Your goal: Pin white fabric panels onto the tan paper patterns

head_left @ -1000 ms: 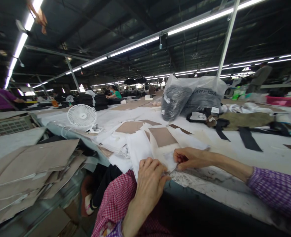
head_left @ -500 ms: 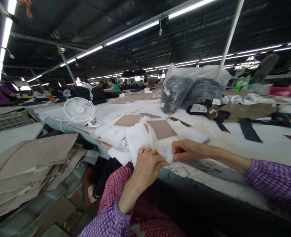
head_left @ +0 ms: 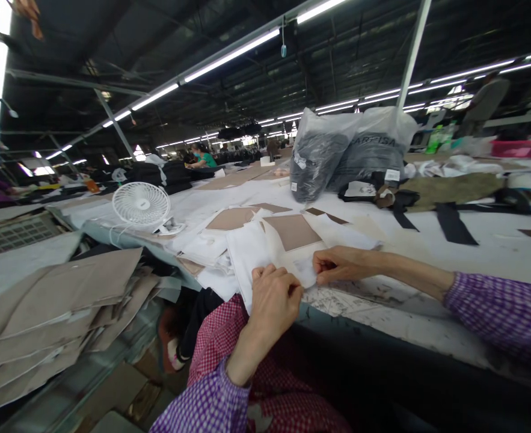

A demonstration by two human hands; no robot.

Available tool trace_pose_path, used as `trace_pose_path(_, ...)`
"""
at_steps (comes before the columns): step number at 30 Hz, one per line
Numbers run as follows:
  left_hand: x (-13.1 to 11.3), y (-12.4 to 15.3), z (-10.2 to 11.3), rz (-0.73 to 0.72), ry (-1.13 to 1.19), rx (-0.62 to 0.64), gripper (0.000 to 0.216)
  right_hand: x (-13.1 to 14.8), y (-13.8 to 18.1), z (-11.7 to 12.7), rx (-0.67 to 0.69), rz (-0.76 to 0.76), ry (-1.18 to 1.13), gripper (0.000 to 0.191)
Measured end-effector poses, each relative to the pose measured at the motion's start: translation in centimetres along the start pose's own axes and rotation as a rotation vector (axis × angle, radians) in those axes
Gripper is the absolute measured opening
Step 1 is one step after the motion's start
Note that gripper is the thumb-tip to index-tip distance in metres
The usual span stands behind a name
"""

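My left hand [head_left: 276,300] is closed at the table's near edge, its curled fingers gripping the near end of a white fabric piece [head_left: 247,243]. To its right, my right hand [head_left: 344,263] is closed too, fingertips pinched at the corner of the pale sheet; what lies inside the pinch is hidden. Between and just beyond both hands, a brown square piece [head_left: 292,232] rests on the white material. Another brown piece [head_left: 231,219] lies farther back to the left, among loose white sheets [head_left: 204,248].
A small white fan [head_left: 141,204] stands on the left of the table. Grey-brown panels [head_left: 67,288] are piled at lower left. Plastic-wrapped dark bundles [head_left: 323,159] sit at the back, beside black strips [head_left: 455,224] and olive cloth [head_left: 450,191]. Other people work farther off.
My left thumb and fingers have drawn in from the sheet's corner, and the hand sits slightly lower. My right hand stays nearly in place. The view has shifted a little.
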State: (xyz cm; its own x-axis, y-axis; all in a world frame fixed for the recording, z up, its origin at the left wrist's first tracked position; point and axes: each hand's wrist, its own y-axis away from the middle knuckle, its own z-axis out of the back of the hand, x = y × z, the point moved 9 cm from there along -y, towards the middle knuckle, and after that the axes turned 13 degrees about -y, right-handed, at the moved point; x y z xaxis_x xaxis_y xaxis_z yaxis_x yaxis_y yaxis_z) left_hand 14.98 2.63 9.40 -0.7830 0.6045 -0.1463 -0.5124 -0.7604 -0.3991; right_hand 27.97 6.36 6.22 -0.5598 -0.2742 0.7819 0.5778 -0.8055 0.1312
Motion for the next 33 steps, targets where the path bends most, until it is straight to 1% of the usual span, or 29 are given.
trace_pose_path(2, 1.1, -0.4, -0.6, 0.124, 0.104, 0.076, 0.015, 0.1, 0.0, -0.1, 0.016, -0.005, -0.018, 0.028)
trace_pose_path(4, 1.7, -0.8, -0.9, 0.194, 0.158, 0.134, 0.015, 0.1, 0.1, -0.1, 0.023, -0.016, -0.028, 0.027)
trace_pose_path(8, 2.3, -1.3, -1.3, 0.258, 0.198, 0.244, 0.014, 0.2, 0.1, 0.0, 0.016, -0.049, -0.006, 0.024)
trace_pose_path(11, 2.4, -1.5, -1.5, 0.264, 0.194, 0.305, 0.014, 0.3, 0.0, 0.1, 0.019, -0.094, 0.012, 0.023)
trace_pose_path(14, 2.3, -1.6, -1.5, 0.254, 0.167, 0.322, 0.015, 0.3, -0.1, 0.2, -0.004, -0.138, 0.049, 0.022)
trace_pose_path(17, 2.3, -1.6, -1.4, 0.253, 0.143, 0.321, 0.016, 0.3, -0.4, 0.2, -0.048, -0.147, 0.111, 0.024)
trace_pose_path(20, 2.2, -1.7, -1.5, 0.232, 0.122, 0.326, 0.016, 0.6, -0.7, 0.0, -0.106, -0.139, 0.216, 0.034)
trace_pose_path(24, 2.0, -1.8, -1.5, 0.209, 0.101, 0.329, 0.015, 0.8, -1.0, -0.1, -0.179, -0.22, 0.351, 0.044)
trace_pose_path(27, 2.0, -1.9, -1.5, 0.207, 0.099, 0.339, 0.014, 1.0, -1.3, 0.1, -0.157, -0.243, 0.296, 0.042)
trace_pose_path(30, 1.8, -1.8, -1.5, 0.195, 0.104, 0.346, 0.015, 0.5, -1.6, 0.6, -0.083, -0.256, 0.187, 0.033)
trace_pose_path(33, 1.8, -1.7, -1.4, 0.187, 0.111, 0.335, 0.015, -0.1, -1.6, 0.7, -0.021, -0.259, 0.111, 0.03)
